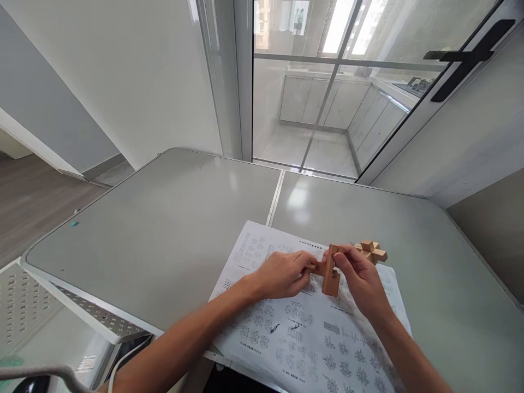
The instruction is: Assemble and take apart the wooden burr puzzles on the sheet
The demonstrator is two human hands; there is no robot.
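Above a printed sheet [295,349], my two hands meet at a reddish-brown wooden puzzle made of notched pieces. My right hand [362,275] pinches the upright notched wooden piece [331,281] near its top. From the other side, my left hand [289,273] grips the end of a smaller wooden piece [319,268] that runs sideways against the upright one. Whether the two are interlocked I cannot tell. Just behind my right hand sits a pale wooden burr puzzle [371,251] with crossing bars, partly hidden by the fingers.
The grey table [184,218] has a metal seam [276,196] across it. A small teal bit [74,223] lies near its left edge. Beyond the table stands a glass door [311,109] with a black handle [470,57]. A white perforated rack [28,305] and a cable [49,372] are at lower left.
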